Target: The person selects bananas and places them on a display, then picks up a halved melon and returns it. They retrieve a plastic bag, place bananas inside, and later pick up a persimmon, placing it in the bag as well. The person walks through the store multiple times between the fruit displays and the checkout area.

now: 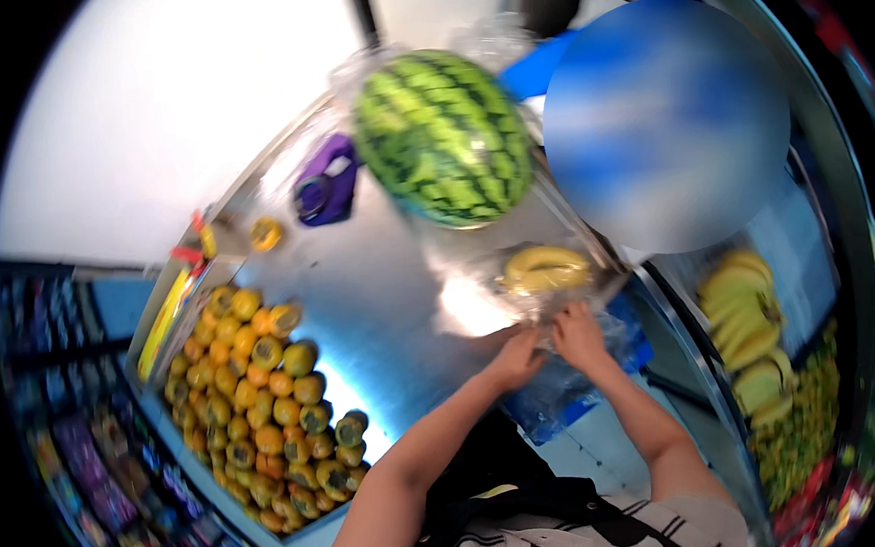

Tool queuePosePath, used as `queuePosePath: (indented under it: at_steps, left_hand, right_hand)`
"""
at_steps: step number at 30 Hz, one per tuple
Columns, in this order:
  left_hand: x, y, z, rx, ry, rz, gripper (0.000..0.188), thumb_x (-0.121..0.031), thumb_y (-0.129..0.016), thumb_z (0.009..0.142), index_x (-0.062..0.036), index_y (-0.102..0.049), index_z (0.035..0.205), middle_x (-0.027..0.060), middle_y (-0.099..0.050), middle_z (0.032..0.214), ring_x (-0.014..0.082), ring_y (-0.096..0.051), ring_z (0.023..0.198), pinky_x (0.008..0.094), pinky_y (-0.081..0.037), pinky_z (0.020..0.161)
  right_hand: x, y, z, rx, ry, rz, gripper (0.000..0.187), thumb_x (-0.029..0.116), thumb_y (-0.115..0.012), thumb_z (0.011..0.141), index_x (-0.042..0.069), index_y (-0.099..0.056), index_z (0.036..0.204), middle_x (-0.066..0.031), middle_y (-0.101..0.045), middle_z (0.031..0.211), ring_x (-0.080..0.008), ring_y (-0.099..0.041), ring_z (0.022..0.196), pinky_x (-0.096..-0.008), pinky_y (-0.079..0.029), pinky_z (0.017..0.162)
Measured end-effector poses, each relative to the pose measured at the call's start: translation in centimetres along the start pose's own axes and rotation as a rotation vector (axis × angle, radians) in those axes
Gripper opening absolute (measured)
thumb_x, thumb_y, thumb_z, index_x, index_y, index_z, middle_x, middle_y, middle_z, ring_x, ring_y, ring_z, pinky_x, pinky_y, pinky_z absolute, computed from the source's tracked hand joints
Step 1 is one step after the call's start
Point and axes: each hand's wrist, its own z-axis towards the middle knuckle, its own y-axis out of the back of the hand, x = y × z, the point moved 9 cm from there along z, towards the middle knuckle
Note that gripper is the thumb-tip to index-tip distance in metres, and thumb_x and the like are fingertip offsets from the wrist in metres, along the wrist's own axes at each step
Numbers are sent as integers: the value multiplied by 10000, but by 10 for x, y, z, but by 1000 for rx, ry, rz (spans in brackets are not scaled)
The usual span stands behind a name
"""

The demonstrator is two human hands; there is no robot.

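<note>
Yellow bananas (545,266) lie inside a clear plastic bag (530,310) near the right corner of the steel table. At the bag's near end, my left hand (516,357) is closed, its fingertips pinching the thin plastic. Just to its right, my right hand (578,335) is also closed on the bag's gathered edge. The fingertips of both hands nearly meet, and motion blurs them slightly. Beyond the bananas rests a large striped watermelon (442,138). Some crumpled clear and blue plastic (555,399) hangs below my hands at the table's edge.
The steel table (378,277) carries a heap of orange persimmons (266,414) at the left. One loose persimmon (266,234) and a purple object (329,183) lie farther back. More bananas (740,310) and small green fruit (802,422) fill a stand at the right. A round blur covers the upper right.
</note>
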Motion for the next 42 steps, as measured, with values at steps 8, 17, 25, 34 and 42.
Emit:
queuePosePath:
  at_steps: [8, 17, 25, 34, 42]
  left_hand:
    - [-30, -25, -5, -44, -47, 380, 575, -266, -639, 858, -37, -456, 1353, 233, -349, 1456, 399, -374, 1327, 511, -327, 1072]
    - [-28, 56, -75, -218, 110, 141, 317, -121, -624, 829, 5, -589, 1118, 207, -549, 1210, 392, -530, 1140, 441, -451, 954]
    - [-26, 134, -223, -469, 462, -108, 205, -77, -569, 920, 14, -640, 1090, 161, -640, 1039, 314, -647, 940, 346, -517, 836]
    - [-8, 138, -220, -623, 415, -260, 236, -97, -602, 941, 22, -621, 1144, 139, -643, 1064, 203, -645, 949, 309, -527, 808]
    - [12, 180, 67, -428, 237, -80, 608, -342, -789, 785, 32, -592, 1221, 209, -641, 1154, 303, -649, 995, 370, -520, 861]
  right_hand:
    - [-49, 13, 67, -39, 211, -483, 492, 151, -617, 816, 12, -503, 1274, -206, -507, 1337, -360, -433, 1302, -499, -261, 1133]
    - [-11, 45, 19, -308, 24, -253, 219, 156, -639, 799, 9, -686, 955, -199, -621, 1109, -376, -563, 1062, -486, -428, 933]
    - [-100, -22, 88, 361, -78, -333, 275, 282, -666, 743, 69, -718, 910, -215, -627, 980, -375, -613, 980, -443, -494, 882]
    - [-38, 100, 10, -264, -189, 207, 404, 224, -677, 835, -10, -602, 1156, -237, -517, 1308, -396, -552, 1150, -419, -464, 951]
    - [-70, 18, 8, -513, -476, 628, 619, 329, -574, 940, -25, -394, 1414, -279, -247, 1523, -400, -295, 1403, -413, -286, 1133]
